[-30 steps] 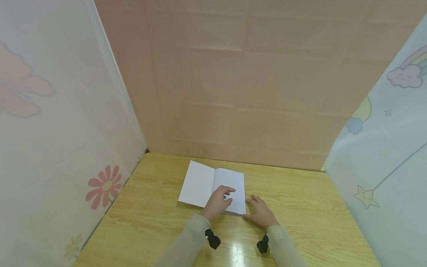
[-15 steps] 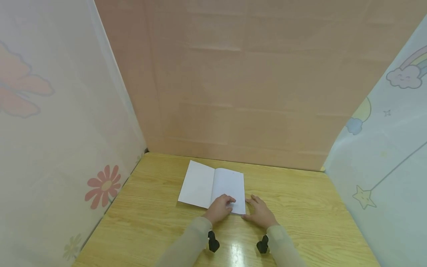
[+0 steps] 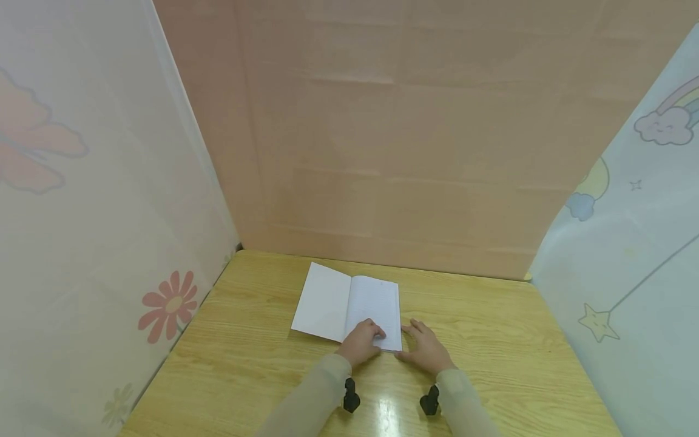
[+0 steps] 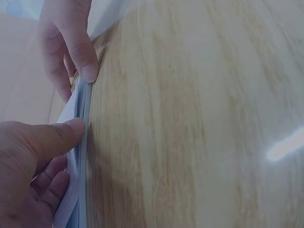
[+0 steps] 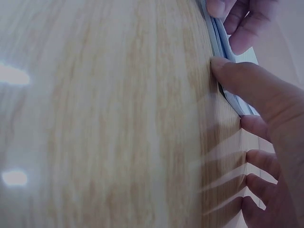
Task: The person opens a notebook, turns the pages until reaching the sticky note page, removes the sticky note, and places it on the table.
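Note:
A notebook (image 3: 322,303) lies open on the wooden table, a blank white leaf on the left and a faintly lined page (image 3: 374,300) on the right. Over the near edge of the right half, my left hand (image 3: 361,343) has its thumb at the page edges and its curled fingers on the page, pinching there; the left wrist view shows this thumb (image 4: 71,132) against the stacked edges. At the near right corner, my right hand (image 3: 428,349) touches the notebook with its thumb (image 5: 232,73) and index finger. Its other fingers are spread and touch the table.
The wooden table (image 3: 246,376) extends on both sides of the notebook. A tan cloth backdrop (image 3: 382,152) rises behind it. Light printed screens stand at left (image 3: 109,212) and right (image 3: 644,243). Black camera mounts sit on both wrists.
My left hand has come down and toward me from above the right page to its near edge, its fingers drawing closer to the thumb. The right hand and notebook have stayed in place.

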`<state>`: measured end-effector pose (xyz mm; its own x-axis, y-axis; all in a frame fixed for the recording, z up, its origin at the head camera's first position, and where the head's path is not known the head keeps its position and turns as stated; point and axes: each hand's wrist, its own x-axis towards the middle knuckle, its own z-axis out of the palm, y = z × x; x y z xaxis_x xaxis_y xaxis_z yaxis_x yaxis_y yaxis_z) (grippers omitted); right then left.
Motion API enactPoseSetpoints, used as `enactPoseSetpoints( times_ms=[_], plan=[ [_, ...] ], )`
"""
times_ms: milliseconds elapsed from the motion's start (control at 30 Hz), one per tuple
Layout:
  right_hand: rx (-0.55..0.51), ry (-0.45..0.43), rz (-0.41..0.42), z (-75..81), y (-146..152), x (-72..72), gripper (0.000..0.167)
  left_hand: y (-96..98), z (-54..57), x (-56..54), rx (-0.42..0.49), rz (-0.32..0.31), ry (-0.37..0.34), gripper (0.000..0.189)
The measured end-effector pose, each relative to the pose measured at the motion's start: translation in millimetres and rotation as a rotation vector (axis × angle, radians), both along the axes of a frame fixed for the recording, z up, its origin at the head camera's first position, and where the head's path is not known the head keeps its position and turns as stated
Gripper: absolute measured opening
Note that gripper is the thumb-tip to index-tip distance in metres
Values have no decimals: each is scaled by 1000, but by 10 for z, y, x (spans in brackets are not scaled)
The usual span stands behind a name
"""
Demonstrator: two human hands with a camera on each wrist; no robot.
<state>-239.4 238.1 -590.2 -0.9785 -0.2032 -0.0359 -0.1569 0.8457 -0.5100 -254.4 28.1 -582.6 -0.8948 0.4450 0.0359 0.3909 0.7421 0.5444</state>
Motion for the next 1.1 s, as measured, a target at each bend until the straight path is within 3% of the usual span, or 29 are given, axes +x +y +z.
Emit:
enactPoseSetpoints(
  times_ms=[333, 600, 767, 1100],
  plan=[
    [7, -13, -3, 18, -6, 8, 76, -3, -17, -42, 48, 20, -27, 23],
    [6, -13, -3, 21, -5, 6, 74, -33, 40, -38, 57, 5, 9, 9],
    [-2, -13, -2, 26, -7, 3, 74, -24, 58, -40, 72, 55, -1, 8],
    [2, -31, -4, 28, -8, 7, 75, -49, -18, -41, 316, 160, -99, 20]
  ],
)
